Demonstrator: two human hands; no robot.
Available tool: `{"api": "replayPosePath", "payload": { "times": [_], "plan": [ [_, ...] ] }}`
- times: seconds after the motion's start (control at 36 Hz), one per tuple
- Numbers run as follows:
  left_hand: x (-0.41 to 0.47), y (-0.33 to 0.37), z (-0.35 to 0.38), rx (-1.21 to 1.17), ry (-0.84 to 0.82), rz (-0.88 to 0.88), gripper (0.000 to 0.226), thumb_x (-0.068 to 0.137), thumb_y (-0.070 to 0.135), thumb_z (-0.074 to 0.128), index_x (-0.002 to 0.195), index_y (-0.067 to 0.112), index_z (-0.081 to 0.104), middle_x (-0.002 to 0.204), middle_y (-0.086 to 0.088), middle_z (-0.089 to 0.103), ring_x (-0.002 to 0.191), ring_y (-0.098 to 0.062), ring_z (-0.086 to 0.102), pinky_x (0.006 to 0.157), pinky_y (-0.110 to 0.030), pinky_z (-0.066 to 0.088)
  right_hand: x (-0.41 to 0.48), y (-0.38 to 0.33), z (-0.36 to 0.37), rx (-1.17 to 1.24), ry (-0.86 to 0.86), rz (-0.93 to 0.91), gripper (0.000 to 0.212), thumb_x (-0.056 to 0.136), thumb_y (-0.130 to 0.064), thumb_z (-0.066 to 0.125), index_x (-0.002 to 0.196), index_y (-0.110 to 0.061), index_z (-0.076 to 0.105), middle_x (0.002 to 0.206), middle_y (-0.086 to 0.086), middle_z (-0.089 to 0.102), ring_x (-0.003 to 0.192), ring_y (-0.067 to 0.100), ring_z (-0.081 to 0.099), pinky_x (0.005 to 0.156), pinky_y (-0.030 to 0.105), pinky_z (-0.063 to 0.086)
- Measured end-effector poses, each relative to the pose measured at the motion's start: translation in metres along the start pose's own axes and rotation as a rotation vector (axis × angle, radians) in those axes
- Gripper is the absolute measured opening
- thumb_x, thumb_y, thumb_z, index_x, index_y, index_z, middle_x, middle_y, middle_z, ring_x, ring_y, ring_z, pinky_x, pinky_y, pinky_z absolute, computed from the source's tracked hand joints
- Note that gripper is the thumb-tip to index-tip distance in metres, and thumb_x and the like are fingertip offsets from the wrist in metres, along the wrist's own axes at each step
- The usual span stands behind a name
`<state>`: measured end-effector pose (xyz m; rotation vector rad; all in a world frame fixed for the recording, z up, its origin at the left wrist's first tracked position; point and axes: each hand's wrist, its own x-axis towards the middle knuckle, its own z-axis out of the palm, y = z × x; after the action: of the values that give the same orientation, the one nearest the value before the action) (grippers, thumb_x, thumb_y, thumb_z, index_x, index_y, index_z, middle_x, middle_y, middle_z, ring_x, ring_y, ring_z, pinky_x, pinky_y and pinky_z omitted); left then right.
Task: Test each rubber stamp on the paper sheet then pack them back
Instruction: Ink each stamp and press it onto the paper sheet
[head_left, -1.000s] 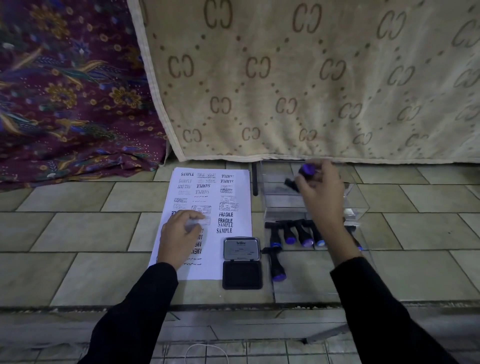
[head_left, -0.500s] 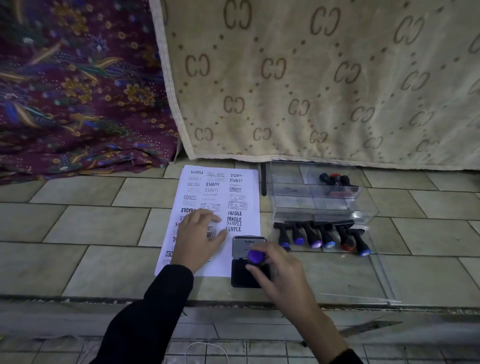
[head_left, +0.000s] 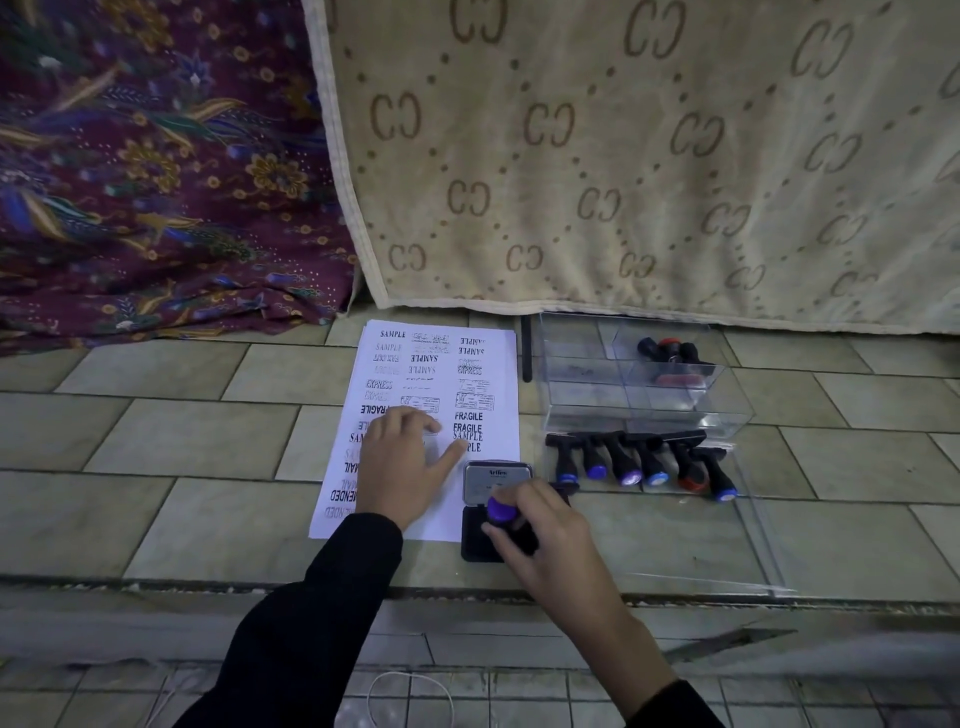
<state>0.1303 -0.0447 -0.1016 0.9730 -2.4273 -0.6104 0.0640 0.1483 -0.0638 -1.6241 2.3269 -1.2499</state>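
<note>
With right hand (head_left: 545, 545) curled round the purple-capped rubber stamp (head_left: 501, 511) on the open ink pad (head_left: 474, 543) near the tiled ledge's (head_left: 208, 467) front edge and left hand (head_left: 397, 473) flat on the paper sheet (head_left: 441, 374), press straight down evenly, lift clean, then print on a bare patch.

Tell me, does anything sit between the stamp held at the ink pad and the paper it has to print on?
Only the left hand, which rests flat on the paper just left of the ink pad. The right hand holds the stamp at the pad; bare paper between the left hand and the pad looks reachable.
</note>
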Motion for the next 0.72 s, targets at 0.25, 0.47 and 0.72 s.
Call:
{"api": "replayPosePath", "payload": {
  "times": [0.25,0.47,0.72],
  "plan": [
    [0.0,0.006,0.009,0.069,0.021,-0.054,0.051,0.071,0.065,0.064,0.099,0.022,0.056,0.109,0.003,0.046,0.109,-0.021,0.041,0.099,-0.033,0.031,-0.006,0.003,0.002,0.022,0.017,-0.018,0.022,0.083,-0.018,0.07,0.101,-0.016,0.058,0.094,-0.006,0.057,0.081,0.004,0.055,0.073,0.02,0.049],
    [0.0,0.006,0.004,0.057,-0.021,-0.041,0.062,0.061,0.068,0.069,0.102,0.023,0.055,0.112,0.004,0.045,0.112,-0.019,0.039,0.1,-0.031,0.028,0.013,0.012,-0.007,0.17,0.215,0.132,0.034,0.081,-0.02,0.072,0.107,-0.033,0.054,0.094,-0.019,0.057,0.076,0.003,0.061,0.069,0.011,0.046],
    [0.002,0.002,-0.003,-0.101,-0.059,-0.063,0.023,0.086,0.039,0.062,0.103,0.024,0.062,0.112,0.007,0.049,0.111,-0.017,0.042,0.097,-0.028,0.032,0.041,0.019,-0.008,0.162,0.228,0.201,0.028,0.08,-0.018,0.074,0.103,-0.025,0.059,0.09,-0.01,0.061,0.072,0.002,0.061,0.07,0.005,0.043]
  ]
}}
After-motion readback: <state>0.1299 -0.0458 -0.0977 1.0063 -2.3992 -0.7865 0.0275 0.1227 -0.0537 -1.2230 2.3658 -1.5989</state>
